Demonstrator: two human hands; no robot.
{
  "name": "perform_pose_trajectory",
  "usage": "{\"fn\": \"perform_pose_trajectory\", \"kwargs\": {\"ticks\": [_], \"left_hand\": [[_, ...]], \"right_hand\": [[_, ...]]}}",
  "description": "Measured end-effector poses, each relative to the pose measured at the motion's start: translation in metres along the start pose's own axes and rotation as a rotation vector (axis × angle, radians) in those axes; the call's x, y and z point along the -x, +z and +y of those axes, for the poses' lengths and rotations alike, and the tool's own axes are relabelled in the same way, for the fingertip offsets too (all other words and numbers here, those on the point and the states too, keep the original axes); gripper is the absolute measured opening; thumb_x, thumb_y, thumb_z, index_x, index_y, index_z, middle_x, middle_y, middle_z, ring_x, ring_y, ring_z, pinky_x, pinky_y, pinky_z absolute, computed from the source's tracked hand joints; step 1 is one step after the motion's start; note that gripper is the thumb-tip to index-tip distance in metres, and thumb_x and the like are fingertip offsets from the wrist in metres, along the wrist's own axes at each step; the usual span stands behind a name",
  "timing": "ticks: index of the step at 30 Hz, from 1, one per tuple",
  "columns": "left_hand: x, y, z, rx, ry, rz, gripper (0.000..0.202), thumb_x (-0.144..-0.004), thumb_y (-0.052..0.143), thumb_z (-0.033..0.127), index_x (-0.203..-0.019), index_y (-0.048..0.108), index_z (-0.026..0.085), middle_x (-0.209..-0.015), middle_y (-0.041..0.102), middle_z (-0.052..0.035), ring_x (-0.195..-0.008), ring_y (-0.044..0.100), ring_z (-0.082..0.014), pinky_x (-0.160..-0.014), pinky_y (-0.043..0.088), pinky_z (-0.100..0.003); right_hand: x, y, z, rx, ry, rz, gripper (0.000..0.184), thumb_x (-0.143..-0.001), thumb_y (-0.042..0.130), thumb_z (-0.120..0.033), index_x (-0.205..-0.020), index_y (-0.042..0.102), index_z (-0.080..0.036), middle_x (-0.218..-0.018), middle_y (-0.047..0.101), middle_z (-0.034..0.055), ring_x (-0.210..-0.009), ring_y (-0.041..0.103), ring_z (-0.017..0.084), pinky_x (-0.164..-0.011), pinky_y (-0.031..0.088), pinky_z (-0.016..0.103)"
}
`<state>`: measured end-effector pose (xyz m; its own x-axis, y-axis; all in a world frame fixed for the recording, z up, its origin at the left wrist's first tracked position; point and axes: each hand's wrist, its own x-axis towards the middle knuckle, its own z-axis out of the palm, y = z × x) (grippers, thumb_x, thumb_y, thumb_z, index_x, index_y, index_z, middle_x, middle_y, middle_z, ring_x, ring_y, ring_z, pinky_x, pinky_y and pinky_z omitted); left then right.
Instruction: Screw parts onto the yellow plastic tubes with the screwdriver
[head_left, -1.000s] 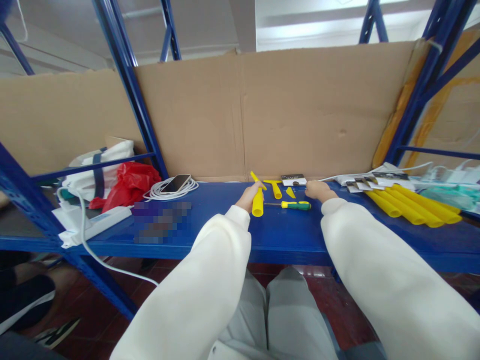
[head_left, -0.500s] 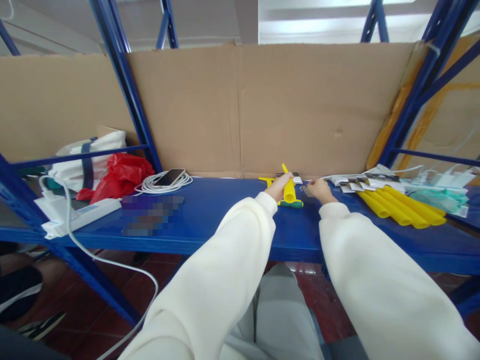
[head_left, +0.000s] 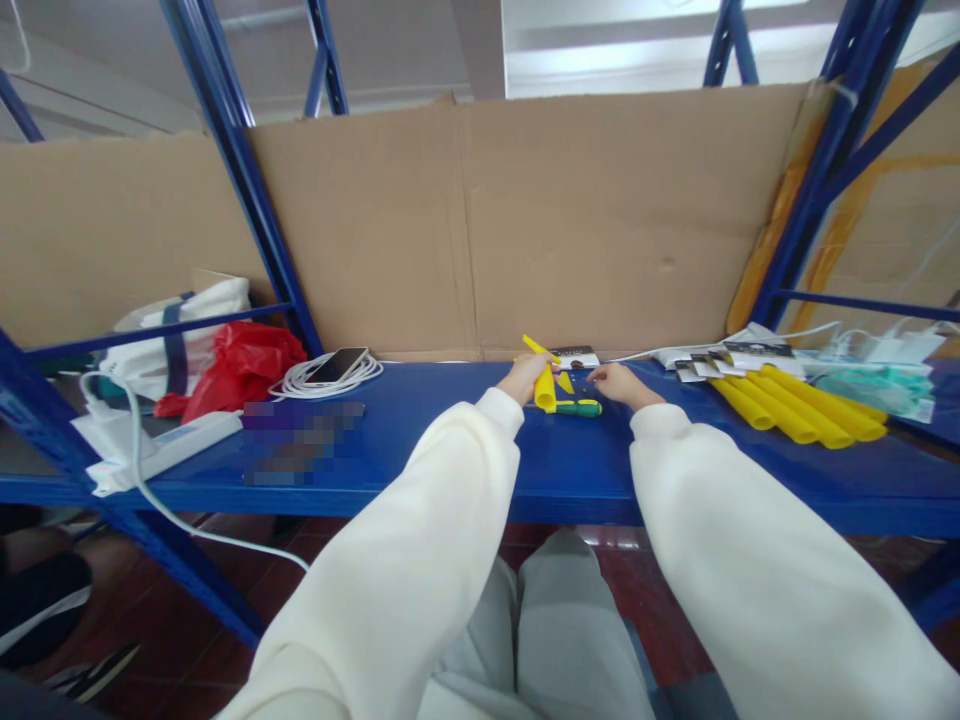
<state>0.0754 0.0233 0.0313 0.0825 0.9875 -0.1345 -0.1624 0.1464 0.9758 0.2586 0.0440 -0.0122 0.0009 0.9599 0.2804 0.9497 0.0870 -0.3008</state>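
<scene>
While the left hand point(head_left: 520, 379) grasps the yellow tool point(head_left: 544, 396), its long axis near-to-far over the blue table point(head_left: 416, 400), the right hand point(head_left: 622, 385) is to its right, fingers bent, any hold impossible to tell; the screwdriver point(head_left: 581, 408) lies left-to-right, nearer.

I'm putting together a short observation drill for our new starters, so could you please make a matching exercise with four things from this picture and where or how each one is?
1. Left hand
2. Screwdriver
3. Phone
4. Red bag

A. On a coil of white cable
B. Beside a white bag with a dark stripe
C. Gripping a yellow piece
D. Lying on the blue shelf, handle green and yellow

Pairs: 1-C, 2-D, 3-A, 4-B
</scene>
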Motion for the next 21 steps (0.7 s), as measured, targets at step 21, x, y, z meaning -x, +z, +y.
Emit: {"fn": "perform_pose_trajectory", "kwargs": {"ticks": [21], "left_hand": [[0.024, -0.087, -0.019, -0.173, 0.152, 0.217, 0.027, -0.087, 0.054, 0.003, -0.11, 0.063, 0.013, -0.063, 0.058, 0.0044, -0.039, 0.048, -0.0091, -0.048, 0.041, -0.023]], "right_hand": [[-0.002, 0.008, -0.01, 0.152, -0.065, -0.043, 0.018, -0.087, 0.059, -0.012, -0.092, 0.076, -0.016, -0.094, 0.078, 0.0087, -0.089, 0.071, 0.018, -0.077, 0.049, 0.021]]}}
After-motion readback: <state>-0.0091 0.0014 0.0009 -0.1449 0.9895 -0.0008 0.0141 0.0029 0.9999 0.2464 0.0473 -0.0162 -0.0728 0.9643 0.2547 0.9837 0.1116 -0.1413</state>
